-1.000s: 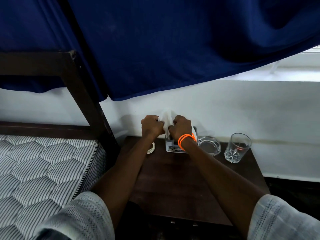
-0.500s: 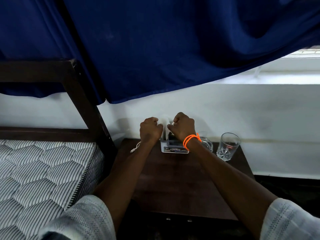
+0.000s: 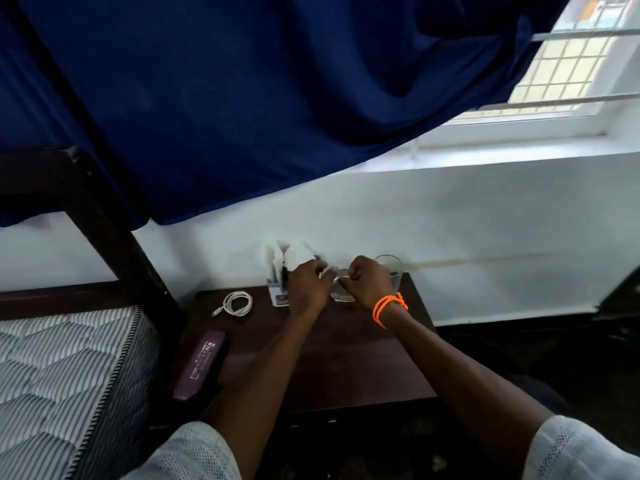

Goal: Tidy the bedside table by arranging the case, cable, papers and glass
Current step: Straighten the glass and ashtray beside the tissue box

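On the dark bedside table (image 3: 332, 362), white papers (image 3: 297, 257) stand in a small white holder (image 3: 278, 297) at the back. A coiled white cable (image 3: 237, 304) lies to its left. The purple case (image 3: 200, 365) rests on the table's front-left edge. A clear glass tumbler (image 3: 393, 270) stands at the back, partly hidden by my right hand (image 3: 369, 284). Between my hands sits a glass ashtray (image 3: 342, 295). My left hand (image 3: 308, 287) has its fingers curled at the ashtray's left rim and my right hand grips the right rim.
A striped mattress (image 3: 59, 368) and a dark bed post (image 3: 114, 251) border the table on the left. A blue curtain (image 3: 277, 98) hangs overhead. The white wall (image 3: 450, 220) runs right behind the table, and dark floor lies to the right.
Both hands have left the papers in the holder and moved right to the glass ashtray. My view has swung, so the case and the whole cable now show.
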